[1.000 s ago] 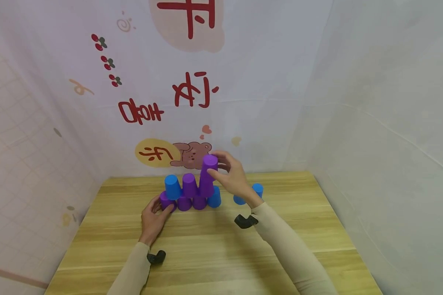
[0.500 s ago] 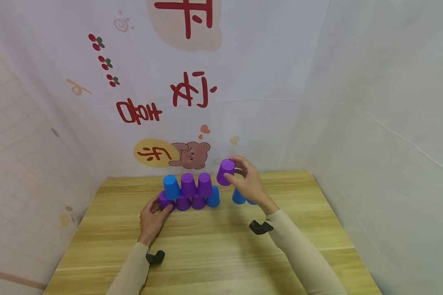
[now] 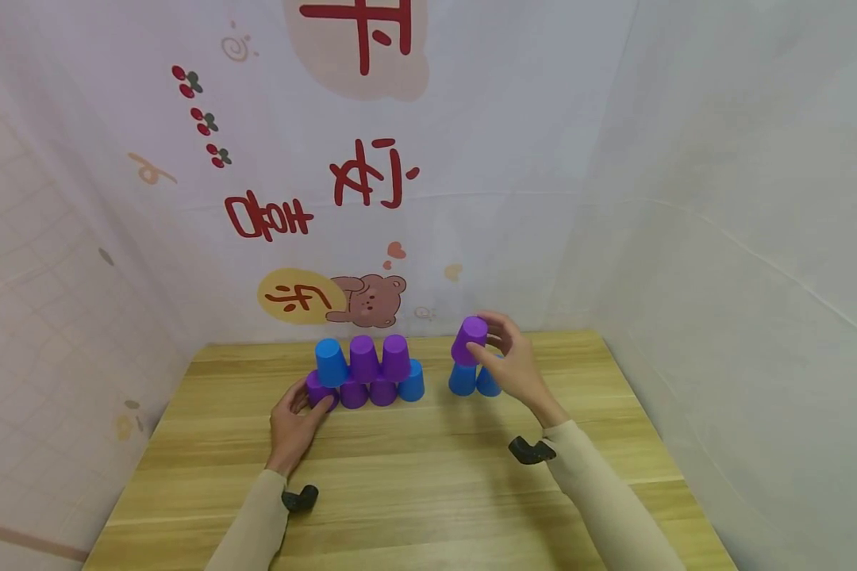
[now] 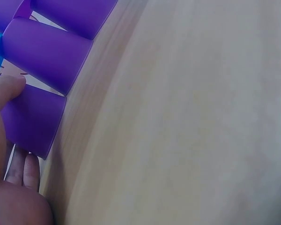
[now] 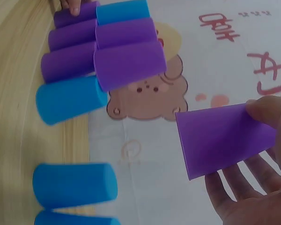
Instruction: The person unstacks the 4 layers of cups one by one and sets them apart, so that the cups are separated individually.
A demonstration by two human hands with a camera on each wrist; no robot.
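My left hand [image 3: 292,428] holds the leftmost purple cup [image 4: 35,119] of the bottom row, thumb on its near side and fingers behind. That row goes on with two purple cups and a blue cup [image 3: 411,381]. On top stand a blue cup [image 3: 332,362] and two purple cups [image 3: 363,359], all upside down. To the right, my right hand [image 3: 513,365] grips another purple cup [image 5: 225,138] between thumb and fingers. In the right wrist view this cup is apart from the blue pair below it, a left blue cup [image 5: 75,185] and a right blue cup [image 5: 77,218].
All the standing cups rest on a wooden table [image 3: 400,492]. A white cloth wall [image 3: 514,238] with red characters and a printed bear [image 3: 374,300] rises behind it. A gap of bare wood separates the stacked group from the blue pair.
My right hand has lifted the purple cup off the right end of the upper row and carried it right, over the blue pair. The left hand has stayed on its cup.
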